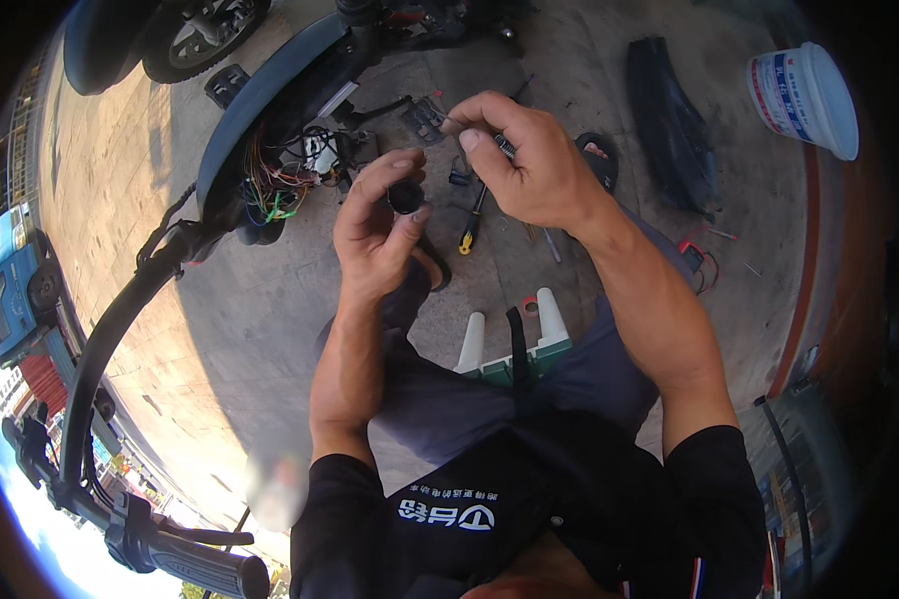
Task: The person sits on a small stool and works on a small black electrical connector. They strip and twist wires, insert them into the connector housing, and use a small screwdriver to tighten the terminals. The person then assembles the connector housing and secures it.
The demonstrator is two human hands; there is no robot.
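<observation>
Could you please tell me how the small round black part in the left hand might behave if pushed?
The small round black part could roll on its edge, given its circular outline. It is probably light, being much smaller than the left hand.

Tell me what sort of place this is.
Likely an outdoor bike or scooter repair spot: there's a handlebar at lower left, a tangle of exposed wires, and what looks like a screwdriver on the ground.

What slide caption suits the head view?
Left hand holds a black cylindrical part, right hand a spring-like metal part, near exposed scooter wiring.
</observation>
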